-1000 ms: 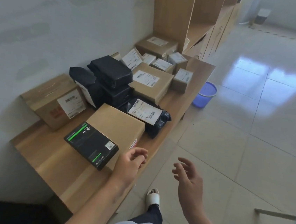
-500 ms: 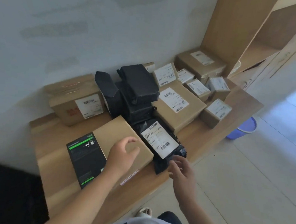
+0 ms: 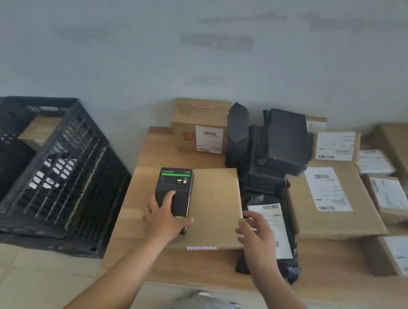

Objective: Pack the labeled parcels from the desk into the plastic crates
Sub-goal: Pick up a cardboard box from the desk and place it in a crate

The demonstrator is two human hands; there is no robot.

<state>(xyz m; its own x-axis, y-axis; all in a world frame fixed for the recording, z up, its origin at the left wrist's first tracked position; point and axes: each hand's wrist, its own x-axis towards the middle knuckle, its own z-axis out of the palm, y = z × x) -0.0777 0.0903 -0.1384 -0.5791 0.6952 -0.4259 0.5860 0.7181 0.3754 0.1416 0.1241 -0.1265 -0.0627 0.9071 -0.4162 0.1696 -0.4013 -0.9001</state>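
Note:
A small black box with a green stripe [image 3: 173,189] lies on top of a flat plain cardboard box [image 3: 214,205] at the desk's left end. My left hand [image 3: 166,217] rests on the black box's near end, index finger straight on top and thumb stretched to the right. My right hand [image 3: 256,231] hovers with spread fingers at the cardboard box's right edge, above a black poly bag with a white label [image 3: 272,227]. On the floor to the left stands a black plastic crate [image 3: 52,178] with a cardboard parcel [image 3: 39,129] inside.
More labeled parcels crowd the wooden desk [image 3: 211,268]: a brown box with red print [image 3: 200,133] at the back, a stack of black bags [image 3: 271,146], a large flat box [image 3: 329,200] and several small boxes on the right. A wall stands behind.
My view has swung left, bringing the crate into sight. My left hand has moved from the cardboard box onto the black box. My right hand has risen to the cardboard box's right edge.

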